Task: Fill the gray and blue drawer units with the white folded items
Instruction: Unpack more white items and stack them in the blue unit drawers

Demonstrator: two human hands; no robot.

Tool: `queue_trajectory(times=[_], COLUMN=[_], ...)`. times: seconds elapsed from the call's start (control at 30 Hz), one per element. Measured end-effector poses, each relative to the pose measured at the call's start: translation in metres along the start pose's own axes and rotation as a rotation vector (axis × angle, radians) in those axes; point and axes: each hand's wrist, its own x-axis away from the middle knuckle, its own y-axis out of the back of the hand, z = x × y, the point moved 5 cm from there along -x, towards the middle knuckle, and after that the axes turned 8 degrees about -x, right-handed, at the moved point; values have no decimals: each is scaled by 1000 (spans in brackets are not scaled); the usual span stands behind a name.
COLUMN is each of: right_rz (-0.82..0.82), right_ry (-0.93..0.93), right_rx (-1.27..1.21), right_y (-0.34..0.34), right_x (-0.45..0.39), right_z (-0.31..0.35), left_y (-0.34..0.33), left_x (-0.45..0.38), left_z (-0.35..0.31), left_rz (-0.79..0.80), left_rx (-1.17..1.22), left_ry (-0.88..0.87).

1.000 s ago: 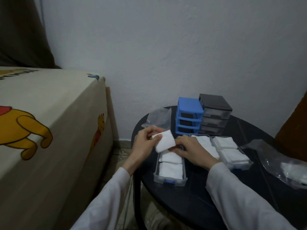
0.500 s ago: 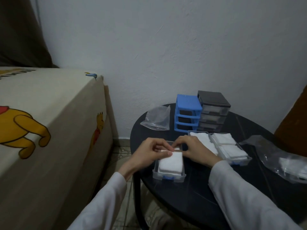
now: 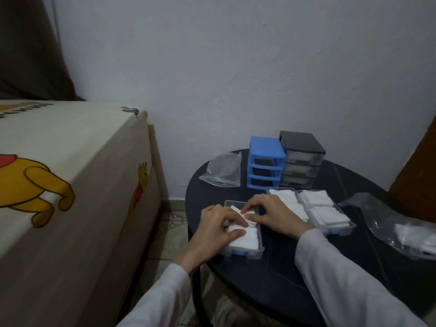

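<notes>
A: Head view, quick rundown. Landmark = blue drawer unit (image 3: pixel 266 164), at the far side of the round black worktop (image 3: pixel 271 274), all 3 slots vacant.

B: Gray drawer unit (image 3: pixel 300 159)?

A: Touching the blue one's right side, drawers in. Clear zip bag (image 3: pixel 223 171) lies just left of the blue unit.

B: Hands?

A: Both on the clear drawer (image 3: pixel 245 228) pulled out well in front of the blue unit, nearer the person. Left hand (image 3: pixel 215 226): fingers laid over the white folded items (image 3: pixel 245 238) in it, thumb on top, pressing down; grip looks loosely curled, not clamped round anything. Right hand (image 3: pixel 271 214): fingertips pinching the edge of the top white piece (image 3: pixel 237 208) at the drawer's far half.

B: Other drawers?

A: Two more clear drawers (image 3: pixel 339 228) in front and right of the blue unit, side by side, both packed w/ white folded items; right hand partly hides the nearer one.

B: Rest?

A: Crumpled plastic bag (image 3: pixel 401 227) w/ white stuff inside, far right of the blue unit. Bed (image 3: pixel 70 185) w/ a cartoon bear sheet well left of it.
</notes>
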Motion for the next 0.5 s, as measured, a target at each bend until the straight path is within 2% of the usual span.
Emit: queue_trajectory(times=[0.2, 0.3, 0.37, 0.5], right_rz=[-28, -75, -109, -147], right_ry=[-15, -18, -24, -55], right_rx=[-46, -95, -98, -93], right_y=[4, 10, 16, 31], right_x=[2, 7, 11, 26], right_z=[2, 5, 5, 2], left_y=[5, 8, 8, -14], left_x=[2, -2, -6, -11], left_z=[8, 6, -6, -27], left_rz=[-128, -141, -90, 182], left_rx=[147, 122, 94, -42], left_ry=[90, 86, 59, 61])
